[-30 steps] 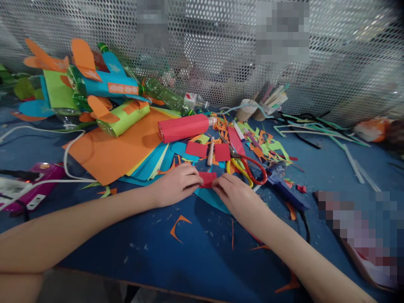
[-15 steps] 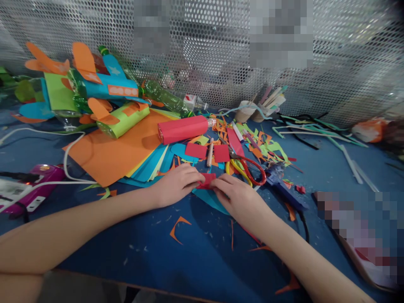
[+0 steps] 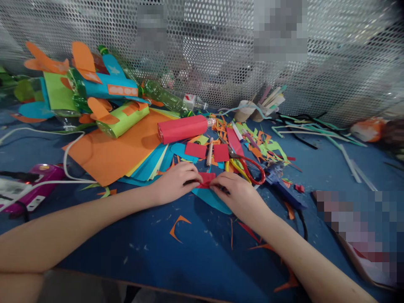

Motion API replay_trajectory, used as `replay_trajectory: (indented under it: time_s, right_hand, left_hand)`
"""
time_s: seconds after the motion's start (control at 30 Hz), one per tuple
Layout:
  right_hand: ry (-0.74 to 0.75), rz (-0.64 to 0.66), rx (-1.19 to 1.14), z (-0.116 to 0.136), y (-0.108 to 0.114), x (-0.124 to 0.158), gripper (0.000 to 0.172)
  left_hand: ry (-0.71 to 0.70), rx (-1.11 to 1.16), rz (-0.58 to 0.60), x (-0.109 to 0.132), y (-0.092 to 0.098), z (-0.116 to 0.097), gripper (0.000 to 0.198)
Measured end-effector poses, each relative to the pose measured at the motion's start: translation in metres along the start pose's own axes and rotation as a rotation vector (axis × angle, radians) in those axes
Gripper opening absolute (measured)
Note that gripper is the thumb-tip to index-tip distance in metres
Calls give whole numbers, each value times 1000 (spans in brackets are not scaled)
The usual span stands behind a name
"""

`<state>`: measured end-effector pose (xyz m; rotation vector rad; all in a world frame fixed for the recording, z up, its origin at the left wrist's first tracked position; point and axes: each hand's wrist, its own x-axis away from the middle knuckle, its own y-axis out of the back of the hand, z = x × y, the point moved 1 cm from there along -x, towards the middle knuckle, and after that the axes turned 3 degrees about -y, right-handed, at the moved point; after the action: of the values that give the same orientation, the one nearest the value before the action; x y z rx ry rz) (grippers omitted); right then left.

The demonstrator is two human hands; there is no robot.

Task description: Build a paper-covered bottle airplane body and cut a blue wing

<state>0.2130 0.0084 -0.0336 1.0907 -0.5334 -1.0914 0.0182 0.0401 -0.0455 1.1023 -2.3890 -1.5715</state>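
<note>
A small folded piece of red paper (image 3: 206,179) is pinched between my two hands, just over a blue paper piece (image 3: 213,201). The fingertips of my left hand (image 3: 178,182) close on its left end. On its right end, the fingers of my right hand (image 3: 235,189) are closed too. Just beyond lie two red paper rectangles (image 3: 195,150) with a pencil-like stick (image 3: 210,152) between them. Red-handled scissors (image 3: 252,168) and a yellow-handled pair (image 3: 240,169) rest past my right hand. A bottle wrapped in red paper (image 3: 183,128) lies farther back.
Paper-covered bottle planes (image 3: 107,86) crowd the back left above orange sheets (image 3: 113,155). A purple power strip (image 3: 41,185) sits left. On the right are a blue glue gun (image 3: 285,189) with its cord, paper scraps and glue sticks (image 3: 350,164). Cups of sticks (image 3: 261,107) stand behind.
Both hands stay almost where they were, still at the red paper. The fingers have shifted slightly, and a little more of the paper shows between them.
</note>
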Motion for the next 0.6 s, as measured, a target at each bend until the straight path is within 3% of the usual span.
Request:
replay_trajectory:
  time_s: [0.3,0.6]
  right_hand:
    - [-10,-3,71,1,-2,-1,9]
    - [90,6,161,3,-3,-2,12]
  left_hand:
    - [-9,29,-29,-1,-1,2,11]
    - [-33,-39,-12,0,-1,1,17]
